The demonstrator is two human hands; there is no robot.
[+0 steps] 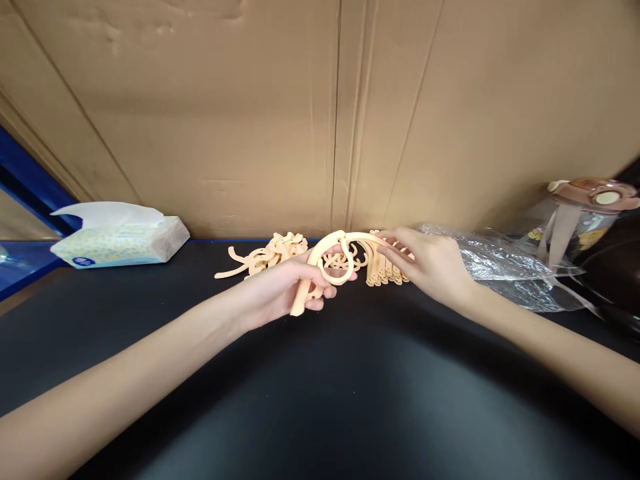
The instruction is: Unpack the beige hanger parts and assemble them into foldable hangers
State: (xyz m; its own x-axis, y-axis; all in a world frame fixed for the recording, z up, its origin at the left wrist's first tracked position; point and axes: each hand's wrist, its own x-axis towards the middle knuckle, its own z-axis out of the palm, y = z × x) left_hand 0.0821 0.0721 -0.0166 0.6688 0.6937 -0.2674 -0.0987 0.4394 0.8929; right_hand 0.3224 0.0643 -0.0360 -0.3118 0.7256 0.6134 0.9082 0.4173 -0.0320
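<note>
The person's left hand (287, 285) is wrapped around a cream-coloured piece (300, 299), its straight end poking out below the fingers, while the right hand (440, 259) pinches the far end of a curved strip (366, 236) that arches across from the top of that piece. The step in hand looks like working the two parts where they meet, just above the left fingers; the next move seems to call for a firm left grip and small, careful shifts of the right fingertips. A hook-shaped part (344, 279) curls down between the hands, and whether it belongs to the held piece or the strip cannot be told. Beyond the left hand lies a tangled heap (283, 250) of similar pieces, partly covered by that hand; just behind the right fingers, a row of stacked pieces (381, 272) is half hidden. To the right hand's right, glare blurs the contents of the clear plastic bag (500, 263), and a dark object (613, 273) is cut off by the edge
</note>
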